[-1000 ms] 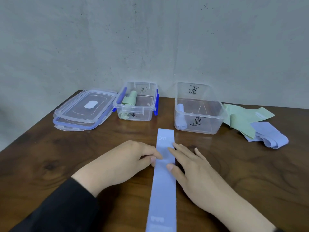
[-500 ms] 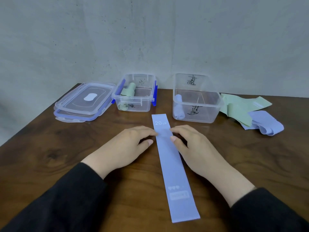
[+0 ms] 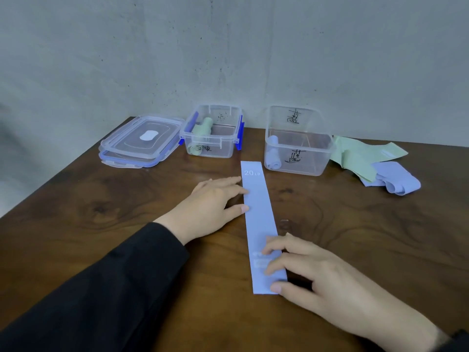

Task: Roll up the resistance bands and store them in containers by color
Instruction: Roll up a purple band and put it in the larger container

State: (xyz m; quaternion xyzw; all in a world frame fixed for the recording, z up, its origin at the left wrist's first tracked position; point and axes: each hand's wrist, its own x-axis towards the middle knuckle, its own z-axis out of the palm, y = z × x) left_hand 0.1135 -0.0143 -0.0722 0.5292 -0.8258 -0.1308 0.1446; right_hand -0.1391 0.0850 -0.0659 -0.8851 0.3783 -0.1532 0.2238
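Head view: blue band (image 3: 260,219) flat on table (image 3: 101,199), unrolled, just in front of right container (image 3: 298,151). Left hand (image 3: 210,207) and right hand (image 3: 312,273) pressing it, fingers straight. Right container holding one blue roll (image 3: 272,154); left container (image 3: 212,134) one green roll (image 3: 201,129). Loose bands (image 3: 375,166) right of the right container, not yet rolled.

Two clear containers stand on the desk (image 3: 127,250): the left container (image 3: 212,141) holds two rolled green bands (image 3: 203,127), and the right container (image 3: 298,146) holds one rolled blue band (image 3: 273,154). Left of the left container lie two stacked lids (image 3: 142,141). In front of the right container lies one flat blue band (image 3: 258,214). Right of the right container lie a few loose green bands (image 3: 360,158) and one folded blue band (image 3: 396,181).
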